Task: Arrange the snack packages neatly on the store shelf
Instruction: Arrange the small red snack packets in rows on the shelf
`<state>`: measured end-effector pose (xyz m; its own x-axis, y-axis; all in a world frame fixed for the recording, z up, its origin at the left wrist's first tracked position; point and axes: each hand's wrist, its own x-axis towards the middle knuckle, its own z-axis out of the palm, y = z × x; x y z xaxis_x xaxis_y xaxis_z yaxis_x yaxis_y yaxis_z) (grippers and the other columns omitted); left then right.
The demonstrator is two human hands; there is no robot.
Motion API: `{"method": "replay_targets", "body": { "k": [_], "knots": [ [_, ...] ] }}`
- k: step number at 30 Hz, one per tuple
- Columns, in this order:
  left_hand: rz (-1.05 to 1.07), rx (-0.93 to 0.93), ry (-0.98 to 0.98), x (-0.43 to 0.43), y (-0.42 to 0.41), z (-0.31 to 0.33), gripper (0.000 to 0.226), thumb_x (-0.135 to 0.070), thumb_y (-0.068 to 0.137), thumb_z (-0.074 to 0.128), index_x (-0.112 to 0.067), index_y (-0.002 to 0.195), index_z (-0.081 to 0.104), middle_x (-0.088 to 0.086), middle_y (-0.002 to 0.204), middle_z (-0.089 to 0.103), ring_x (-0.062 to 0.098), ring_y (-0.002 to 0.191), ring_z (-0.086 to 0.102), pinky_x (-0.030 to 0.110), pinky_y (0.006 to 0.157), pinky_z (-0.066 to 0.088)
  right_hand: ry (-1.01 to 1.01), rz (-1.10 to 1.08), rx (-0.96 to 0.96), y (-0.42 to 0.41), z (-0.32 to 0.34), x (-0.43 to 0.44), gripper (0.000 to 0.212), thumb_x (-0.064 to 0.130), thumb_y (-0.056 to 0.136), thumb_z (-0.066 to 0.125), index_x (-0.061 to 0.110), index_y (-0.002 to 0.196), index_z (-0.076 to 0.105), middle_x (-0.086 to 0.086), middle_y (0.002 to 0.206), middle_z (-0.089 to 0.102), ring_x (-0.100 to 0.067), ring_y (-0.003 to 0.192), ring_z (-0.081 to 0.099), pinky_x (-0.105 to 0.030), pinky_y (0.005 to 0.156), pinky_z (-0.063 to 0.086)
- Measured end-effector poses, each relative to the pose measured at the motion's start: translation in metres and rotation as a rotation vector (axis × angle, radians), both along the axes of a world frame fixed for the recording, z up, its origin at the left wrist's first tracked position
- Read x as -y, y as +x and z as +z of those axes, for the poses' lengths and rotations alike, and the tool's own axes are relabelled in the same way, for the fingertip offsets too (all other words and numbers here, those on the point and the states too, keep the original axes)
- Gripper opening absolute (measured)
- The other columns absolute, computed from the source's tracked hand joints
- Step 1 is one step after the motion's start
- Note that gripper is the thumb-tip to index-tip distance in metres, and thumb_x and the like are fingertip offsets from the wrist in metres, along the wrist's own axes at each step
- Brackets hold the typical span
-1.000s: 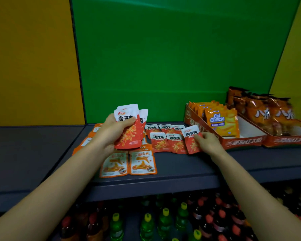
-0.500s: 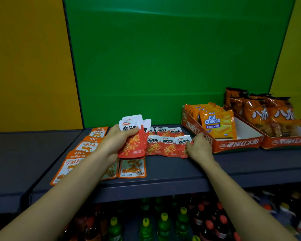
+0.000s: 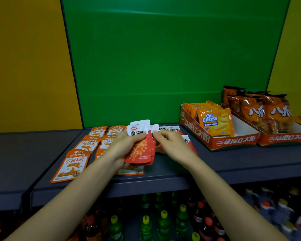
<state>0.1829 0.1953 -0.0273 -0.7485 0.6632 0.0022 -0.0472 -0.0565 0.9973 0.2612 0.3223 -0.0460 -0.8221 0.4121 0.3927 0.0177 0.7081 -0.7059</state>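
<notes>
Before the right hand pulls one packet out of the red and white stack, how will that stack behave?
The red and white stack is fanned in the left hand, so the packets probably slide easily. They look thin and flat, likely light and floppy. The right hand touches its edge.

Red-and-white snack packets (image 3: pixel 139 145), orange-and-white pouches (image 3: pixel 71 166), dark grey shelf (image 3: pixel 233 164), green back panel (image 3: pixel 163 58).

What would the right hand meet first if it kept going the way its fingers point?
Probably the fanned stack of red-and-white snack sachets gripped in the left hand; the right hand fingertips look nearly at its edge, though depth is unclear.
</notes>
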Motion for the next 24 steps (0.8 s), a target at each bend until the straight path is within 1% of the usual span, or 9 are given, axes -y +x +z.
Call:
{"method": "replay_targets", "body": {
  "k": [2,3,6,7,9,11,16,21,24],
  "knots": [
    [0.002,0.001,-0.021,0.001,-0.001,-0.002,0.01,-0.013,0.087,0.061,-0.009,0.096,0.064,-0.001,0.056,0.069,0.01,0.044,0.064,0.017,0.043,0.05,-0.017,0.01,-0.009,-0.003,-0.003,0.002,0.037,0.034,0.095,0.045,0.008,0.07,0.052,-0.025,0.091,0.064,-0.039,0.091,0.06,-0.054,0.086,0.048],
    [0.004,0.002,-0.034,0.003,-0.004,-0.003,0.008,-0.013,0.087,0.062,-0.009,0.093,0.064,0.0,0.057,0.07,0.011,0.045,0.064,0.018,0.044,0.052,-0.024,0.002,-0.015,-0.003,-0.002,0.002,0.035,0.033,0.095,0.046,0.01,0.07,0.051,-0.024,0.091,0.064,-0.038,0.088,0.061,-0.052,0.085,0.049],
    [0.039,0.02,-0.061,0.013,-0.013,-0.001,0.004,-0.014,0.086,0.062,-0.012,0.084,0.064,0.0,0.055,0.07,0.012,0.044,0.064,0.023,0.048,0.055,0.002,-0.089,-0.018,0.006,0.006,-0.009,0.036,0.032,0.097,0.043,0.003,0.081,0.057,-0.019,0.094,0.066,-0.026,0.081,0.057,-0.034,0.073,0.043],
    [0.058,0.032,-0.058,0.017,-0.016,0.0,0.005,-0.014,0.087,0.062,-0.012,0.082,0.063,-0.001,0.053,0.069,0.011,0.043,0.064,0.023,0.046,0.055,-0.004,-0.102,-0.007,0.008,0.009,-0.017,0.037,0.032,0.098,0.041,0.002,0.085,0.058,-0.017,0.094,0.067,-0.025,0.082,0.057,-0.033,0.07,0.041],
    [0.093,0.047,-0.046,0.026,-0.022,0.001,0.007,-0.016,0.087,0.061,-0.012,0.082,0.062,-0.001,0.05,0.068,0.01,0.041,0.064,0.021,0.041,0.052,-0.061,-0.053,0.106,0.014,0.012,-0.031,0.035,0.033,0.098,0.04,0.004,0.087,0.058,-0.013,0.091,0.067,-0.024,0.081,0.06,-0.033,0.068,0.043],
    [0.105,0.052,-0.046,0.032,-0.025,0.002,0.006,-0.017,0.087,0.061,-0.012,0.084,0.061,-0.001,0.051,0.068,0.01,0.042,0.064,0.02,0.041,0.051,-0.078,0.001,0.246,0.014,0.008,-0.035,0.03,0.033,0.098,0.042,0.011,0.081,0.054,-0.009,0.08,0.061,-0.021,0.074,0.055,-0.033,0.07,0.04],
    [0.12,0.082,-0.021,0.032,-0.021,0.0,0.005,-0.015,0.088,0.06,-0.014,0.086,0.056,-0.002,0.05,0.067,0.009,0.041,0.063,0.02,0.039,0.051,0.089,-0.07,0.384,0.002,-0.013,-0.026,0.042,0.034,0.097,0.043,0.017,0.06,0.034,-0.004,0.063,0.04,-0.016,0.06,0.037,-0.031,0.055,0.024],
    [0.116,0.081,-0.001,0.03,-0.017,-0.003,0.004,-0.014,0.089,0.059,-0.015,0.088,0.055,-0.004,0.048,0.067,0.008,0.04,0.063,0.02,0.039,0.051,0.156,-0.161,0.395,-0.005,-0.02,-0.025,0.047,0.036,0.095,0.044,0.02,0.054,0.03,0.002,0.056,0.035,-0.016,0.055,0.035,-0.031,0.056,0.026],
    [0.103,0.075,0.024,0.028,-0.014,-0.006,0.005,-0.013,0.09,0.058,-0.014,0.095,0.057,-0.005,0.05,0.068,0.008,0.041,0.063,0.02,0.041,0.052,0.2,-0.212,0.398,-0.004,-0.02,-0.022,0.044,0.038,0.095,0.044,0.018,0.057,0.034,0.001,0.059,0.04,-0.018,0.061,0.042,-0.03,0.055,0.029]
  ]
}}
